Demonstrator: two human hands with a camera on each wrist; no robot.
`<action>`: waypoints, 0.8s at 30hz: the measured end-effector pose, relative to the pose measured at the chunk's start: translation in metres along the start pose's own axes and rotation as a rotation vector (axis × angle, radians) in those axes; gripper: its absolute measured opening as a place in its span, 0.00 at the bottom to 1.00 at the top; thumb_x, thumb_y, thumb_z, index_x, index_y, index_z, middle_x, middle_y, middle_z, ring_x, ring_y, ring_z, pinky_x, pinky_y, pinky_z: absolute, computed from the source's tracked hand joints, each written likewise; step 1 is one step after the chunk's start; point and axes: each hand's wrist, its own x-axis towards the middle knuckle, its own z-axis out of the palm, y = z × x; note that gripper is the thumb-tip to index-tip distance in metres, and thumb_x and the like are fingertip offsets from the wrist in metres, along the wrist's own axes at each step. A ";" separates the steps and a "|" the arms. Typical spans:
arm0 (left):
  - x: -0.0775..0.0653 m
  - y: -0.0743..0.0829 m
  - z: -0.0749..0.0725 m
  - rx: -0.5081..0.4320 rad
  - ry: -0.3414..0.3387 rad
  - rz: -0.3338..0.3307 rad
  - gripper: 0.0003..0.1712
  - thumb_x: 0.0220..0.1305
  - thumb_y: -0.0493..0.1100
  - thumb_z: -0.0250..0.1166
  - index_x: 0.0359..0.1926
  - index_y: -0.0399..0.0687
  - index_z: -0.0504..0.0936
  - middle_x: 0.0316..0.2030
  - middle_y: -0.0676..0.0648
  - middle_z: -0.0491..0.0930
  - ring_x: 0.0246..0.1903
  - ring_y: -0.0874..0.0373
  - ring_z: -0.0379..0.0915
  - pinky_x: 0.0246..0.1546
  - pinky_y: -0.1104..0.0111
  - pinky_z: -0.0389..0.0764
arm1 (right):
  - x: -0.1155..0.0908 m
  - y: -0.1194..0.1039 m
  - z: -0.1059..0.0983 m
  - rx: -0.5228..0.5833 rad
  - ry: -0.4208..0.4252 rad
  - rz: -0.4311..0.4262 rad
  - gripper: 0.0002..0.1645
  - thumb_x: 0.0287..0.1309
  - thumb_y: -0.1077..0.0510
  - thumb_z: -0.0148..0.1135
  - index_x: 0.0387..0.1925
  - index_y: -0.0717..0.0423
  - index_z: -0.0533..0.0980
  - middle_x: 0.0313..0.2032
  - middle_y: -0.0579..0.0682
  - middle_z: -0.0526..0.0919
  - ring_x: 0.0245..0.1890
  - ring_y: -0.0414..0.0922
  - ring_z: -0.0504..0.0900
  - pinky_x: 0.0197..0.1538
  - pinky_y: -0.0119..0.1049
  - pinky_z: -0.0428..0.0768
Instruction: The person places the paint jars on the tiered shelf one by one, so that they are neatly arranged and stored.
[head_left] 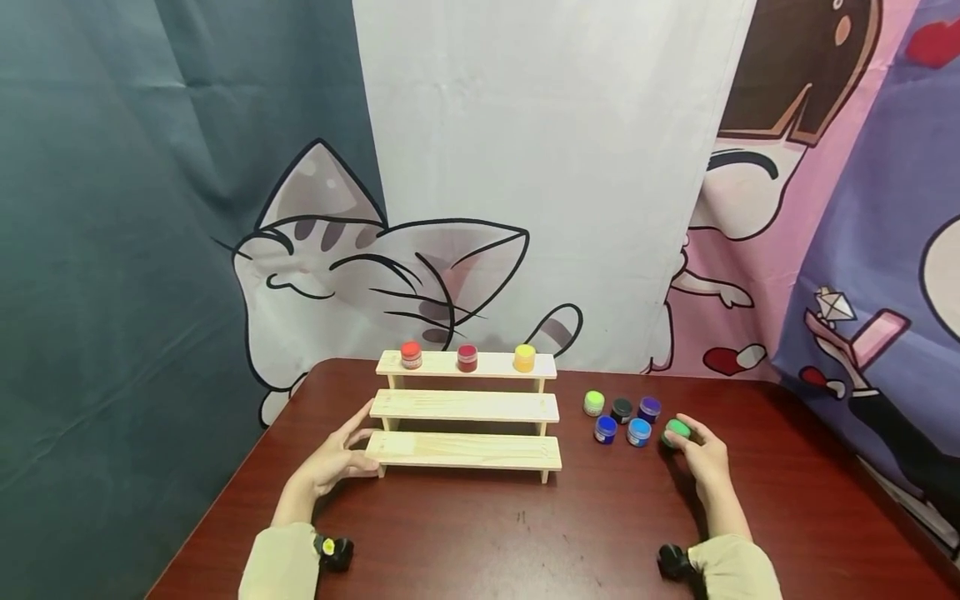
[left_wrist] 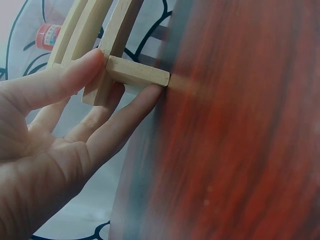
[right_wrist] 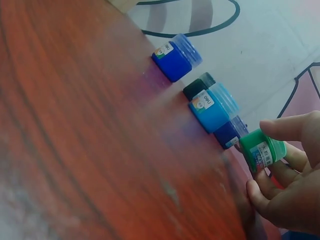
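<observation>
A three-tier wooden display stand (head_left: 463, 451) stands on the table. At the left end of its lowest step, my left hand (head_left: 330, 463) holds on. In the left wrist view the thumb lies against the end of the wooden step (left_wrist: 120, 35), and a fingertip touches the short leg (left_wrist: 140, 73). My right hand (head_left: 703, 457) pinches a green paint jar (right_wrist: 257, 150) between thumb and fingers at the right of the jar group. Beside it are a light blue jar (head_left: 639, 432), a dark blue jar (head_left: 605, 430) and a purple jar (head_left: 649, 408).
On the top step sit an orange-red jar (head_left: 411, 356), a dark red jar (head_left: 467, 359) and a yellow jar (head_left: 524, 359). Between stand and right hand are a light green jar (head_left: 594, 403) and a black jar (head_left: 622, 410). A printed curtain (head_left: 555, 167) hangs behind the table (head_left: 480, 542).
</observation>
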 end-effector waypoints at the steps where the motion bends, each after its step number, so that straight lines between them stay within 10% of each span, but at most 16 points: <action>1: 0.000 0.000 0.000 -0.001 -0.002 0.000 0.63 0.53 0.24 0.63 0.78 0.60 0.34 0.70 0.25 0.48 0.38 0.54 0.81 0.42 0.65 0.85 | 0.000 -0.001 0.000 0.007 0.008 0.001 0.34 0.65 0.54 0.58 0.70 0.57 0.63 0.68 0.63 0.66 0.44 0.28 0.65 0.41 0.13 0.66; 12: 0.001 0.000 0.002 0.000 0.025 -0.011 0.63 0.53 0.23 0.63 0.78 0.60 0.36 0.70 0.26 0.49 0.40 0.54 0.80 0.41 0.65 0.85 | 0.002 -0.011 -0.002 0.008 0.056 -0.042 0.32 0.63 0.56 0.61 0.68 0.56 0.67 0.54 0.45 0.76 0.39 0.22 0.66 0.40 0.11 0.69; 20: 0.000 0.001 0.000 0.006 0.021 -0.003 0.64 0.52 0.22 0.63 0.78 0.60 0.35 0.70 0.24 0.48 0.38 0.54 0.80 0.42 0.64 0.84 | 0.001 -0.022 0.004 0.004 0.056 -0.060 0.33 0.62 0.56 0.62 0.68 0.58 0.67 0.63 0.62 0.71 0.41 0.23 0.65 0.40 0.11 0.67; 24: 0.001 0.001 0.000 0.002 0.001 0.008 0.64 0.52 0.22 0.62 0.78 0.59 0.34 0.69 0.24 0.48 0.36 0.53 0.82 0.41 0.64 0.84 | 0.001 -0.025 0.006 0.025 0.066 -0.055 0.33 0.62 0.56 0.63 0.67 0.56 0.68 0.56 0.51 0.76 0.38 0.21 0.66 0.39 0.12 0.69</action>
